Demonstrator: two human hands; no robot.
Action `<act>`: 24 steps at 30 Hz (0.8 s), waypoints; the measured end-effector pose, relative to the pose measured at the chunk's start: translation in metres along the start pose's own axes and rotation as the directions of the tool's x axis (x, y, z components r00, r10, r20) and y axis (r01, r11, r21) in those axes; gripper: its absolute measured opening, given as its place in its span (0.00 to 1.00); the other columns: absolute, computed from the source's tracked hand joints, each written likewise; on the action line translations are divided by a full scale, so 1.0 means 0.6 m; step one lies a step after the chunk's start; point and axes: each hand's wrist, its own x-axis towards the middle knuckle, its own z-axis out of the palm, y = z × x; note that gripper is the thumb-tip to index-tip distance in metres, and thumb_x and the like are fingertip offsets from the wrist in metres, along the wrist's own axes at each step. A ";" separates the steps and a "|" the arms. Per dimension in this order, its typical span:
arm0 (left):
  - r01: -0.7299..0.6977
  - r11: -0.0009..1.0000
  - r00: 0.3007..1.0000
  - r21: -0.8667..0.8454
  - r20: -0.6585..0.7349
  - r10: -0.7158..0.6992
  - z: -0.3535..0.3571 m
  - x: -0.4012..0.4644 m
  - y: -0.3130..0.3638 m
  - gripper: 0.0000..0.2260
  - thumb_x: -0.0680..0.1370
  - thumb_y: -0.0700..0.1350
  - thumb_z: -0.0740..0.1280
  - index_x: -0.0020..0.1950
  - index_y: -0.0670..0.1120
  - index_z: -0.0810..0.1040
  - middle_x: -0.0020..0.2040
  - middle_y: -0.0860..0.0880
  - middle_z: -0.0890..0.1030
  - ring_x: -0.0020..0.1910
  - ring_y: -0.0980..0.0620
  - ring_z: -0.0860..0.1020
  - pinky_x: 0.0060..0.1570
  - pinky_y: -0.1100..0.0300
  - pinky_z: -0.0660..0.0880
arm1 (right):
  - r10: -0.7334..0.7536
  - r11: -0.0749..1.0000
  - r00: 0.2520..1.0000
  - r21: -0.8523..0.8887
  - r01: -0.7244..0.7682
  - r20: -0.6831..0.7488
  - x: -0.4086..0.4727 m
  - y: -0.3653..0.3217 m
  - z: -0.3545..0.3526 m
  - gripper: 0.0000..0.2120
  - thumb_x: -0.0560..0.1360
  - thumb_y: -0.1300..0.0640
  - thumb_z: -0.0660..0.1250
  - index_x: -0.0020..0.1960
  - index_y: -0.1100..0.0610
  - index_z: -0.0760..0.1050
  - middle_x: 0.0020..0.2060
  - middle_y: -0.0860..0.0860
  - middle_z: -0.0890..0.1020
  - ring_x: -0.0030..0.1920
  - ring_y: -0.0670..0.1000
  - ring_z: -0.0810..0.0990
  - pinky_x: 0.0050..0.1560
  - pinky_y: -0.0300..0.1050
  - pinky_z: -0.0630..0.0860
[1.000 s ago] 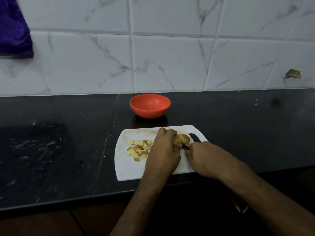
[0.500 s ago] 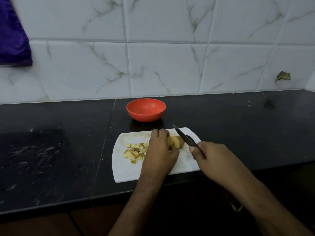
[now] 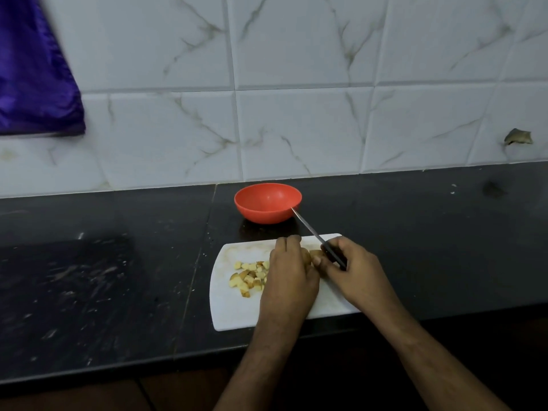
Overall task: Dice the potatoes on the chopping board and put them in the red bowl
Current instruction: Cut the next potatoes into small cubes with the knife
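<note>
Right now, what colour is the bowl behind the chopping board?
The bowl is orange-red all over, plain, with no pattern. The head view shows it clearly.

white marbled wall tiles (image 3: 296, 126), black counter (image 3: 89, 277)

**Both hands meet over the work**

My left hand (image 3: 289, 271) lies palm down, knuckles up, fingers curled forward over the potato piece (image 3: 315, 253) — my forearm runs straight back toward me. My right hand (image 3: 354, 274) comes in from the right, fingers wrapped round the knife (image 3: 318, 237) handle, its thumb side just beside my left fingertips. Both wrists are bare.
</note>
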 end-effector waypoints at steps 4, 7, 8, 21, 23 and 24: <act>0.029 0.998 1.000 -0.049 0.010 -0.028 -0.002 -0.002 -0.002 0.21 0.75 0.38 0.66 0.68 0.46 0.68 0.61 0.50 0.74 0.61 0.52 0.72 0.56 0.62 0.68 | -0.011 0.996 0.998 0.084 0.016 -0.057 0.007 -0.001 -0.005 0.09 0.72 0.47 0.75 0.49 0.45 0.78 0.40 0.40 0.82 0.44 0.35 0.80 0.42 0.30 0.74; 0.043 0.998 0.999 -0.055 0.016 -0.042 -0.004 -0.002 0.000 0.24 0.73 0.36 0.65 0.69 0.47 0.68 0.62 0.51 0.74 0.61 0.52 0.73 0.57 0.60 0.71 | -0.023 0.996 0.990 0.085 0.035 -0.142 0.036 -0.002 -0.010 0.09 0.72 0.48 0.76 0.49 0.46 0.78 0.40 0.40 0.82 0.43 0.35 0.80 0.42 0.31 0.75; 0.043 0.997 0.999 -0.057 0.014 -0.042 -0.004 -0.001 0.000 0.24 0.73 0.36 0.64 0.69 0.47 0.68 0.61 0.51 0.75 0.60 0.52 0.73 0.57 0.60 0.71 | -0.035 0.998 0.990 0.054 0.043 -0.139 0.049 -0.001 -0.007 0.08 0.73 0.50 0.75 0.49 0.47 0.78 0.40 0.41 0.83 0.43 0.38 0.80 0.43 0.36 0.77; -0.024 0.999 0.997 -0.045 0.070 0.028 -0.009 0.000 -0.003 0.18 0.75 0.38 0.65 0.62 0.54 0.73 0.54 0.56 0.80 0.54 0.57 0.76 0.53 0.59 0.74 | -0.104 0.994 0.975 0.018 0.109 -0.195 0.047 0.009 0.000 0.09 0.78 0.54 0.69 0.58 0.50 0.81 0.50 0.46 0.79 0.50 0.44 0.79 0.51 0.37 0.74; -0.058 0.997 0.990 -0.040 0.122 0.063 -0.009 0.001 -0.001 0.19 0.75 0.38 0.65 0.63 0.54 0.73 0.52 0.55 0.81 0.52 0.57 0.76 0.52 0.57 0.76 | -0.108 0.990 0.971 0.062 0.123 -0.211 0.016 0.006 -0.005 0.07 0.79 0.51 0.67 0.55 0.50 0.81 0.48 0.44 0.81 0.49 0.41 0.79 0.49 0.35 0.74; -0.076 0.996 0.987 -0.042 0.140 0.081 -0.009 0.001 -0.001 0.20 0.74 0.38 0.65 0.64 0.54 0.74 0.51 0.55 0.81 0.51 0.57 0.76 0.51 0.56 0.76 | -0.114 0.989 0.974 0.074 0.131 -0.193 0.002 0.004 -0.007 0.07 0.79 0.50 0.67 0.55 0.49 0.81 0.47 0.43 0.81 0.49 0.40 0.79 0.48 0.34 0.74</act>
